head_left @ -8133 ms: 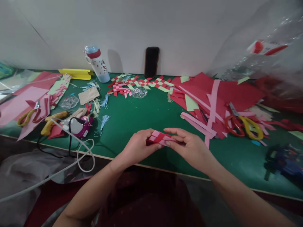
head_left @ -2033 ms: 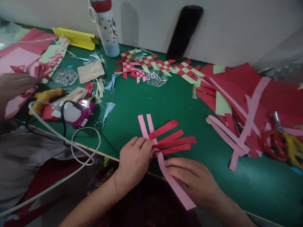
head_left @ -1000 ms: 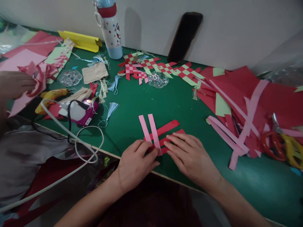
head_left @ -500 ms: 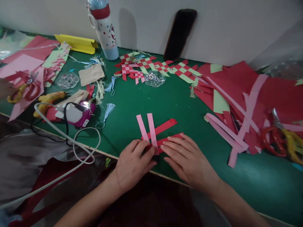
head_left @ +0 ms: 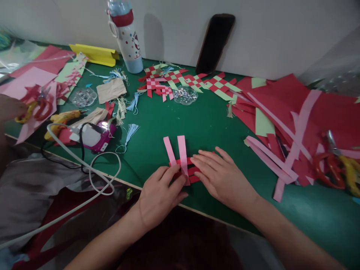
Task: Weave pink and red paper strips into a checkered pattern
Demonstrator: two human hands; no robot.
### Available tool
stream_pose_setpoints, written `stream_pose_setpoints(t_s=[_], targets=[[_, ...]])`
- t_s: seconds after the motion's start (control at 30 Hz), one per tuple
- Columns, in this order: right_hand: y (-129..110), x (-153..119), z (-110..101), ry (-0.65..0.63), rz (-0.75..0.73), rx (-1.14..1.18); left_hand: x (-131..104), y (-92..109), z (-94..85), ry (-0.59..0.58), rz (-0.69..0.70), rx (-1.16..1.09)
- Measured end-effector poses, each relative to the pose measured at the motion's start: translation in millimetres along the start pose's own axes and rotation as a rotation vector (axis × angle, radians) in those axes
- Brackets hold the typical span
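Two pink paper strips (head_left: 182, 152) stand roughly upright in view on the green table, crossing red paper strips (head_left: 194, 174) near the front edge. My left hand (head_left: 161, 193) presses on the left part of the crossing with curled fingers, its fingertips at the lower end of the right pink strip. Over the right part of the red strips lies my right hand (head_left: 222, 180), palm down, fingers extended and covering their right ends. What is under both sets of fingertips is partly hidden.
Woven paper pieces (head_left: 219, 85), a bead dish (head_left: 185, 95), a bottle (head_left: 128, 41) and a phone (head_left: 215, 43) line the back. Scissors (head_left: 329, 168) and red paper (head_left: 289, 97) lie right. At left are a glue gun (head_left: 60, 122), looping cable (head_left: 98, 189) and another person's hand (head_left: 12, 107).
My right hand has moved up and slightly left over the red strips. The upper red strip now lies lower, near the other one, mostly under my right hand. The view has shifted slightly.
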State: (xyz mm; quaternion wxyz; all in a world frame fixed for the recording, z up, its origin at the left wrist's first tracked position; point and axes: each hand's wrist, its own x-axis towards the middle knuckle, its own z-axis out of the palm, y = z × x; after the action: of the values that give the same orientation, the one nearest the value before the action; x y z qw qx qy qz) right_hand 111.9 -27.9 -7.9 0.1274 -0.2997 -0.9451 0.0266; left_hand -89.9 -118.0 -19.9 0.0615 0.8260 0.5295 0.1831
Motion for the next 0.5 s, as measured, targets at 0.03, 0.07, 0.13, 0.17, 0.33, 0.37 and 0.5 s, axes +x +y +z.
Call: stream_pose_setpoints(t_s=[0.03,0.07,0.13,0.17,0.33,0.37,0.5], targets=[[2,0,0,0.018,0.021,0.016,1,0,-1.4,-0.008,-0.006,0.0],[5,1,0,0.032,0.048,0.034,2,1,-3.2,-0.023,-0.014,0.001],[14,4,1,0.031,0.104,0.075,5,1,-7.6,-0.07,-0.036,0.009],[18,7,2,0.013,0.126,0.097,7,1,-9.9,-0.097,-0.046,0.016],[28,16,1,-0.1,0.201,0.179,18,0,-16.3,-0.2,-0.055,0.042],[27,17,0,-0.117,0.222,0.197,19,-1,-16.5,-0.218,-0.053,0.047],[26,28,-7,-0.231,0.309,0.236,21,-3,-16.6,-0.253,-0.031,0.066]])
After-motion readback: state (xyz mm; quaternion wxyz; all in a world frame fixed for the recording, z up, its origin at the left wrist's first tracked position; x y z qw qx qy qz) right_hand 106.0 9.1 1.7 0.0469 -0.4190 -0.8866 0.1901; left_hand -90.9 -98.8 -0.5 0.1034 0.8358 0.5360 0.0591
